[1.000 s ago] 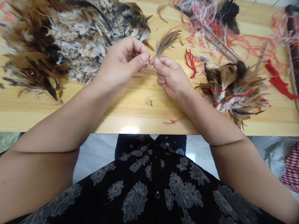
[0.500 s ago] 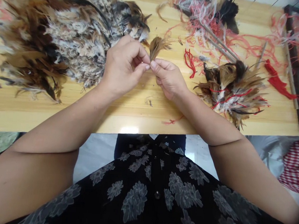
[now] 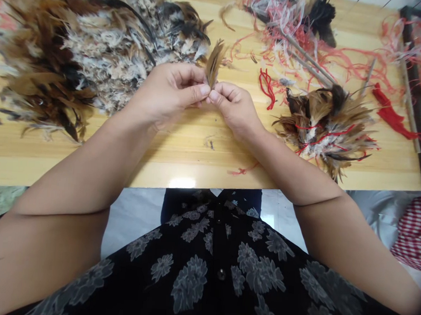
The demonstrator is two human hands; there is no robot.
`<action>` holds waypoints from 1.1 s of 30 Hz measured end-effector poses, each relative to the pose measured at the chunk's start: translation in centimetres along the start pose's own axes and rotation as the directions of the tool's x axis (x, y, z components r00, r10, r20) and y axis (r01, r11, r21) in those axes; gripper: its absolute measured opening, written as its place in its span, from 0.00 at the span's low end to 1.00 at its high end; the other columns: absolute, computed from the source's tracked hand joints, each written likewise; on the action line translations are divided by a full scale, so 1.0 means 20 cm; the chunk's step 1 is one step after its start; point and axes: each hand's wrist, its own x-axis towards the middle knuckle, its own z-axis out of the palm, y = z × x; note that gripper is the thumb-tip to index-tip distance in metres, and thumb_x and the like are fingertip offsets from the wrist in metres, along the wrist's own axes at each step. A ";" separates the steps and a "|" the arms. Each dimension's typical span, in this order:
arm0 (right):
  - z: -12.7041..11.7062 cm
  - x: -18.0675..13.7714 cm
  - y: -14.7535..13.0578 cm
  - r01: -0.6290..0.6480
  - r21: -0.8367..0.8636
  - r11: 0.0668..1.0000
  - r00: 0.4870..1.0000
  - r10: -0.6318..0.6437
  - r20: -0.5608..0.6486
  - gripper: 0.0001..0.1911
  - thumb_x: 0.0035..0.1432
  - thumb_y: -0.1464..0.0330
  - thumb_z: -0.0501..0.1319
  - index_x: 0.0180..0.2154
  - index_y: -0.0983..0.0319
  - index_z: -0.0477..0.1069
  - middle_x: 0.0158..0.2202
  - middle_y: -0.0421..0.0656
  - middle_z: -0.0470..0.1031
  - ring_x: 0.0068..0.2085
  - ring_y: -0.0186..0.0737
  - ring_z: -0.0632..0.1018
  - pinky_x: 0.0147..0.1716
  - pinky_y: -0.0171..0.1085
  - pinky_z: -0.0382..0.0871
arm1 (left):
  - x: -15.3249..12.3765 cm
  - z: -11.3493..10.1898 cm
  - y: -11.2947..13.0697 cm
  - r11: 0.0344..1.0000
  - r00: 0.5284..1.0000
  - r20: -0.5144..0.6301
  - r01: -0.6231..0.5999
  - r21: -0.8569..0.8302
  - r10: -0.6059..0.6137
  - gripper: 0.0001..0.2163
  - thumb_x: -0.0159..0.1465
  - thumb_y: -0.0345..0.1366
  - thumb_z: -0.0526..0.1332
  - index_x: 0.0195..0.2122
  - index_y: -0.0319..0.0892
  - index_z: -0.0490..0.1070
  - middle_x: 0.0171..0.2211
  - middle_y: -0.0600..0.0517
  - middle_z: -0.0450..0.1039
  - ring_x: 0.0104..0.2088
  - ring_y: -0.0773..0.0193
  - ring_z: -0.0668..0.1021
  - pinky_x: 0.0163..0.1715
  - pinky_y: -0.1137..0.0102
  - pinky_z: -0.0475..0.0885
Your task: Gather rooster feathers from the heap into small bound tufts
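A small bunch of brown feathers point(image 3: 214, 63) points upward between my two hands, above the table. My left hand point(image 3: 179, 87) pinches the base of the bunch with thumb and forefinger. The fingertips of my right hand point(image 3: 236, 105) close on the same base from the other side, so the quill ends are hidden. To the left, partly behind my left hand, lies a large heap of brown, black and pale fluffy feathers point(image 3: 106, 58). Right of my right hand is a pile of feather bunches point(image 3: 325, 121) with red thread across them.
Short red threads point(image 3: 267, 88) and a red strip bundle point(image 3: 392, 113) lie on the wooden table point(image 3: 182, 158). Tangled pink and white plastic strings point(image 3: 281, 15) with thin sticks point(image 3: 309, 61) are at the back right. A dark frame point(image 3: 416, 93) stands at the right edge.
The feather bunch has turned from leaning right to nearly upright and looks narrower. My left hand has rolled and shifted slightly lower, its thumb now across the base. My right hand has barely moved.
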 end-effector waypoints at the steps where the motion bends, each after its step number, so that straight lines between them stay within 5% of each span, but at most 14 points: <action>1: 0.00 -0.01 0.00 -0.002 0.009 1.000 1.000 0.002 -0.006 0.29 0.83 0.44 0.76 0.37 0.59 0.78 0.42 0.39 0.86 0.54 0.39 0.87 0.72 0.44 0.85 | 0.00 0.00 0.01 0.999 0.999 0.000 0.039 -0.031 -0.039 0.47 0.51 0.87 0.90 0.41 0.47 0.82 0.37 0.51 0.78 0.34 0.59 0.82 0.42 0.57 0.82; 6: 0.04 -0.06 -0.08 -0.067 0.149 0.987 0.995 0.076 -0.060 0.29 0.77 0.42 0.81 0.37 0.57 0.79 0.43 0.39 0.87 0.51 0.38 0.86 0.66 0.39 0.86 | 0.00 0.02 0.04 0.970 0.985 -0.016 0.165 -0.179 -0.170 0.44 0.41 0.76 0.99 0.40 0.51 0.83 0.37 0.48 0.80 0.36 0.53 0.82 0.46 0.50 0.85; 14: 0.07 -0.07 -0.22 -0.229 0.270 0.935 0.967 0.251 -0.050 0.29 0.76 0.46 0.84 0.40 0.59 0.76 0.45 0.40 0.90 0.55 0.35 0.90 0.54 0.30 0.88 | 0.02 0.00 0.09 0.954 0.970 -0.094 0.200 -0.221 -0.225 0.29 0.58 0.60 0.95 0.37 0.54 0.78 0.35 0.50 0.78 0.37 0.52 0.81 0.44 0.50 0.81; 19: 0.07 -0.07 -0.20 -0.218 0.302 0.928 0.969 0.242 -0.045 0.30 0.68 0.49 0.91 0.39 0.58 0.76 0.42 0.39 0.89 0.54 0.38 0.91 0.56 0.32 0.90 | 0.02 -0.02 0.04 0.933 0.957 -0.093 0.240 -0.267 -0.273 0.30 0.57 0.61 0.95 0.38 0.54 0.77 0.37 0.49 0.79 0.39 0.52 0.81 0.46 0.48 0.85; 26: 0.09 -0.07 -0.23 -0.226 0.310 0.923 0.963 0.259 -0.070 0.27 0.70 0.57 0.90 0.36 0.58 0.75 0.35 0.36 0.85 0.52 0.34 0.90 0.60 0.31 0.88 | -0.01 0.02 0.09 0.937 0.951 -0.091 0.270 -0.221 -0.296 0.28 0.64 0.58 0.93 0.38 0.54 0.76 0.37 0.48 0.83 0.46 0.44 0.90 0.48 0.49 0.90; 33: 0.06 -0.07 -0.17 -0.165 0.251 0.954 0.982 0.181 -0.044 0.26 0.72 0.53 0.88 0.38 0.58 0.78 0.46 0.40 0.92 0.54 0.36 0.90 0.67 0.37 0.88 | -0.01 0.04 0.12 0.930 0.942 -0.100 0.291 -0.222 -0.319 0.24 0.68 0.55 0.91 0.39 0.56 0.77 0.34 0.49 0.83 0.49 0.42 0.92 0.53 0.45 0.93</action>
